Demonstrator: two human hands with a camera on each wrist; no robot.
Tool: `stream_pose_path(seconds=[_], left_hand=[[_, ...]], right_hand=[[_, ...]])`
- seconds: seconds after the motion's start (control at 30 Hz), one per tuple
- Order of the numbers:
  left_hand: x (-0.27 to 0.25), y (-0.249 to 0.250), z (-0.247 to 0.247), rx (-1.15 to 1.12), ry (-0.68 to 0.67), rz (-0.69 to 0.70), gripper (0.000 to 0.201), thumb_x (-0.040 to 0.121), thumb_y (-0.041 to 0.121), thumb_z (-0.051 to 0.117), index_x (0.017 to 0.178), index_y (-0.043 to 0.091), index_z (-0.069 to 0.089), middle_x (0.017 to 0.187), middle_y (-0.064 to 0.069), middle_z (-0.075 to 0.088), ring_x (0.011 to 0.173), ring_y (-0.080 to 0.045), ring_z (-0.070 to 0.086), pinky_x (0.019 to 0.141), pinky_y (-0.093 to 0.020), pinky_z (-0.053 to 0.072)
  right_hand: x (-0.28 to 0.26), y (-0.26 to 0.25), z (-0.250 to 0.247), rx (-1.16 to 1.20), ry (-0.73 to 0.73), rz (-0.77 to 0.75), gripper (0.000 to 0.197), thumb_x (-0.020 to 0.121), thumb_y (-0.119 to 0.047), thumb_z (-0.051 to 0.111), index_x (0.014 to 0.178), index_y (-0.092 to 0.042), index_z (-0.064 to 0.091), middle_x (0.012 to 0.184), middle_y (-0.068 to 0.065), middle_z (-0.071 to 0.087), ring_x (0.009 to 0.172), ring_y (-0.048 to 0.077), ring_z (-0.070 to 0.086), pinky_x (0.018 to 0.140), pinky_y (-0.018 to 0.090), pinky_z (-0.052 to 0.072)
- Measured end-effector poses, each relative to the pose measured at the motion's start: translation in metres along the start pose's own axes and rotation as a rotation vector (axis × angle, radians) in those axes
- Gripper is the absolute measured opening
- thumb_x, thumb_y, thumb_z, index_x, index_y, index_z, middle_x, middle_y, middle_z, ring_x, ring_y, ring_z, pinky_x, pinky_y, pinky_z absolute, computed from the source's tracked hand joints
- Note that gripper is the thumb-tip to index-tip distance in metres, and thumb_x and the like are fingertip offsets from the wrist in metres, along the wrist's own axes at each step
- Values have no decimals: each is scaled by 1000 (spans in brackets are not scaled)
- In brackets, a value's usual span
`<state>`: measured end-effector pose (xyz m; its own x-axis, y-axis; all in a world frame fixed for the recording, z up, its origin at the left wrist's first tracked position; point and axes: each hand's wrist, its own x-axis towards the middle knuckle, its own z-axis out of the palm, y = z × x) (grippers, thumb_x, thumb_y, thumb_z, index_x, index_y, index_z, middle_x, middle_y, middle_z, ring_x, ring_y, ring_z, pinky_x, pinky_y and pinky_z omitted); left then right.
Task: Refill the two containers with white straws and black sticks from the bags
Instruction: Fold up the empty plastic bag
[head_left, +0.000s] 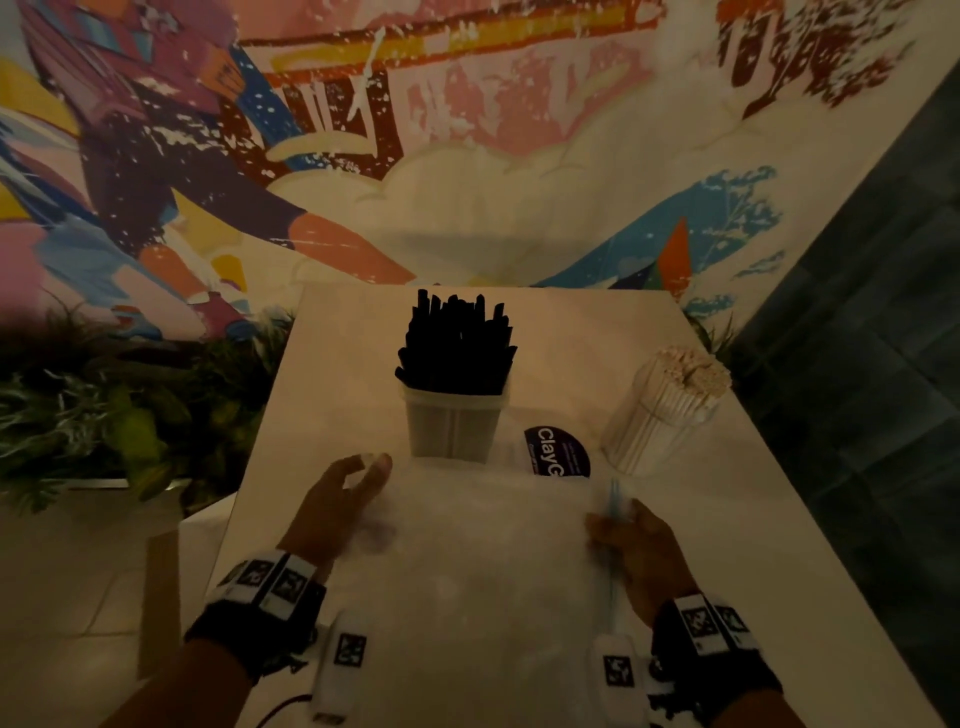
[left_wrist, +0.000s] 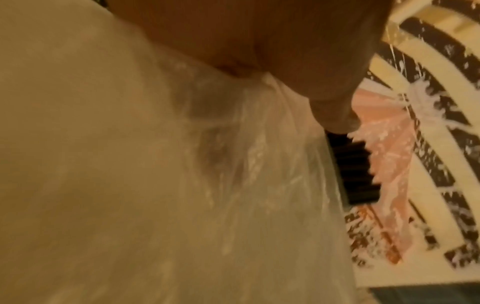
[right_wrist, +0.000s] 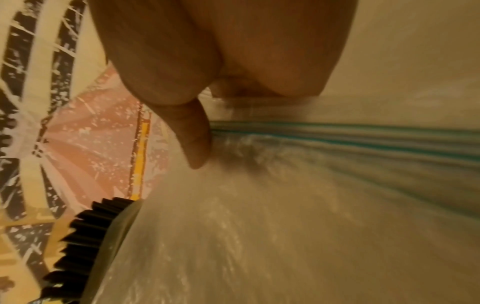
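A translucent tub (head_left: 452, 428) full of black sticks (head_left: 456, 340) stands mid-table. To its right a clear container (head_left: 655, 421) is packed with white straws (head_left: 688, 371). A clear zip bag (head_left: 488, 540) is stretched flat over the table between my hands, and it looks empty. My left hand (head_left: 370, 467) pinches the bag's left edge, with the film (left_wrist: 233, 164) bunched under the fingers (left_wrist: 324, 98). My right hand (head_left: 618, 519) grips the end with the blue zip strip (right_wrist: 363, 133), thumb (right_wrist: 197, 144) on the plastic. The black sticks (right_wrist: 88, 236) show beyond the bag.
A dark round ClayGo sticker (head_left: 557, 452) lies on the white table (head_left: 332, 364) between the two containers. Green plants (head_left: 104, 405) sit left of the table, a painted mural wall (head_left: 467, 130) is behind it, and dark floor tiles (head_left: 857, 364) are on the right.
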<state>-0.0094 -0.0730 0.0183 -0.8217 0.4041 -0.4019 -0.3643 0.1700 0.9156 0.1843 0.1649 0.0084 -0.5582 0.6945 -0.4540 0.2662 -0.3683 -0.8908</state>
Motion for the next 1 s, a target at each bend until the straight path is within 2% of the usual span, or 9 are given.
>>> stream_pose_path(seconds=[0.13, 0.33, 0.43, 0.53, 0.6, 0.7, 0.83, 0.9, 1.0], left_hand=[[-12, 12, -2, -106, -23, -8, 28, 80, 33, 68, 80, 6, 61, 79, -16, 68, 76, -35, 66, 71, -48, 55], [-25, 20, 32, 471, 345, 332, 43, 87, 40, 61, 69, 3, 48, 58, -10, 51, 56, -23, 49, 51, -28, 36], [-40, 29, 54, 566, 277, 504, 46, 83, 55, 57, 70, 12, 45, 54, 1, 48, 52, -14, 48, 50, -28, 34], [-66, 52, 82, 683, 102, 675, 49, 71, 72, 49, 65, 25, 41, 47, 6, 44, 47, -4, 48, 45, -15, 31], [-89, 75, 105, 686, -94, 753, 44, 69, 72, 53, 63, 32, 38, 51, 12, 50, 48, -2, 48, 45, -13, 32], [-108, 107, 124, 697, -326, 861, 26, 75, 63, 58, 73, 40, 46, 64, 19, 55, 56, 0, 51, 52, -10, 34], [-100, 115, 76, 1212, -366, 532, 83, 49, 82, 62, 120, 42, 48, 107, 20, 58, 94, 1, 55, 85, -23, 47], [-96, 105, 58, 1357, -396, 485, 58, 63, 72, 65, 104, 31, 59, 94, 16, 58, 87, -4, 53, 82, -27, 46], [-93, 97, 45, 1005, -337, 528, 36, 61, 65, 62, 68, 30, 62, 65, 7, 58, 61, -3, 51, 61, -19, 43]], right_hand=[[-10, -11, -8, 24, 47, -78, 12, 89, -16, 64, 86, -4, 66, 68, 9, 61, 65, 22, 55, 63, 35, 49], [-10, -4, -33, -282, 103, -230, 17, 88, 1, 62, 81, -14, 67, 79, 5, 66, 82, 27, 60, 68, 25, 50], [-20, -15, -50, -629, 245, -268, 36, 85, 2, 62, 117, -14, 58, 116, 9, 61, 112, 31, 55, 90, 34, 44], [-59, -63, -41, -728, 167, -545, 85, 76, -23, 77, 145, -30, 28, 148, -11, 31, 133, 10, 31, 107, 31, 30], [-87, -99, -15, -780, -156, -664, 89, 71, -43, 78, 143, -43, 25, 140, -31, 26, 130, -9, 24, 107, 18, 24], [-91, -126, -4, -865, -485, -856, 26, 78, -56, 58, 101, -45, 61, 93, -34, 59, 93, -8, 58, 76, 4, 40], [-76, -135, -37, -577, -366, -738, 12, 86, -18, 67, 75, -21, 70, 74, -5, 71, 64, 7, 64, 63, 22, 49], [-69, -132, -57, -491, -315, -646, 21, 84, -4, 67, 71, -20, 70, 68, -1, 70, 56, 10, 62, 56, 19, 49], [-56, -130, -78, -386, -264, -569, 21, 86, 2, 63, 70, -11, 68, 59, 5, 67, 51, 11, 59, 51, 18, 50]])
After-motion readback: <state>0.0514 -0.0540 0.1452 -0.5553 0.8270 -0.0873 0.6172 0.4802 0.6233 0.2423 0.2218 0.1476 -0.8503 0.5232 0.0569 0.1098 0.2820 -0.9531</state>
